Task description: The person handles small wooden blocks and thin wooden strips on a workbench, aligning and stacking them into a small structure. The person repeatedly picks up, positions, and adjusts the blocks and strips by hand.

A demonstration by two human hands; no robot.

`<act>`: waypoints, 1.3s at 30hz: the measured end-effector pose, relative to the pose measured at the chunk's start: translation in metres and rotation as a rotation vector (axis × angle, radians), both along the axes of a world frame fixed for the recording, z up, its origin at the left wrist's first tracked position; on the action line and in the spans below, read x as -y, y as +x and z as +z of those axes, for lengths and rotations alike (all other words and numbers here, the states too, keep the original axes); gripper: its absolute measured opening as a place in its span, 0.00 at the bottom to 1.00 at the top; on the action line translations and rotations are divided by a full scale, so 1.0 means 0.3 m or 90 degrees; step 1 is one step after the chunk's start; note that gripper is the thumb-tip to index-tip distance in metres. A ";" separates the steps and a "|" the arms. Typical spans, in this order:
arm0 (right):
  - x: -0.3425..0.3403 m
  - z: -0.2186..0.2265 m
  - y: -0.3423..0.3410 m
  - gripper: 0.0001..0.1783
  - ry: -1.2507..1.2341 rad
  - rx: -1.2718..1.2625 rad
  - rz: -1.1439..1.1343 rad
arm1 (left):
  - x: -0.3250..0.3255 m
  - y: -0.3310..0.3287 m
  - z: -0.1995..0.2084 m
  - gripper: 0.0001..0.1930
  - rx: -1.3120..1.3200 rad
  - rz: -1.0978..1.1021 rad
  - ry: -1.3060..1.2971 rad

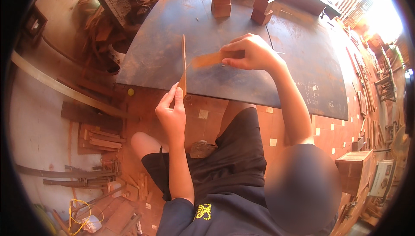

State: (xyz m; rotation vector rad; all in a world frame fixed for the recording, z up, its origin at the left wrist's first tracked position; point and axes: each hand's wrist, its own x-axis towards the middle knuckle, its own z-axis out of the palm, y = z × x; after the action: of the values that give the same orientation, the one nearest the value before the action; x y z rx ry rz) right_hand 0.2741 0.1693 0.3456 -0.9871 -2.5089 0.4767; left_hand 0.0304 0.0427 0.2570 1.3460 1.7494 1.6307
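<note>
Left hand point(170, 108) at the dark surface's point(151, 65) near edge, thumb and fingers pinching a thin wooden board point(184, 59), seen edge-on. Next, flat orange-brown strip point(208, 59) inward of that edge, left end close beside the board, contact unclear; right hand point(250, 52) grips its other end. Then a brown block stack point(262, 7) toward the far edge.

1. A thin, flat brown wooden board point(184, 52) stands up like a wall over the big dark flat table point(149, 59).
2. A flat orange-brown strip point(208, 59) fills the space just right of it.
3. A straight reddish-brown block stack point(221, 2) and a crooked reddish-brown block stack point(261, 7) stand farther back, with a gap between.
4. Hands can pass left of the board.
</note>
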 end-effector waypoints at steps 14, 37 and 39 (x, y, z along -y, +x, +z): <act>0.004 -0.010 -0.020 0.16 0.019 -0.024 0.005 | -0.003 -0.007 -0.004 0.13 -0.013 0.007 -0.001; 0.000 -0.020 -0.015 0.20 -0.065 0.022 0.056 | 0.005 -0.001 0.007 0.14 0.002 -0.001 0.006; -0.006 -0.038 -0.017 0.20 -0.040 0.011 0.033 | 0.008 0.002 0.021 0.14 0.028 -0.008 -0.014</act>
State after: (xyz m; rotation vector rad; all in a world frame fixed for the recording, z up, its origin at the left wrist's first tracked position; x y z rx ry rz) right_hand 0.2690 0.1711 0.3343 -0.9557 -2.5539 0.5679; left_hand 0.0309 0.0403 0.2632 1.2991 1.7252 1.6175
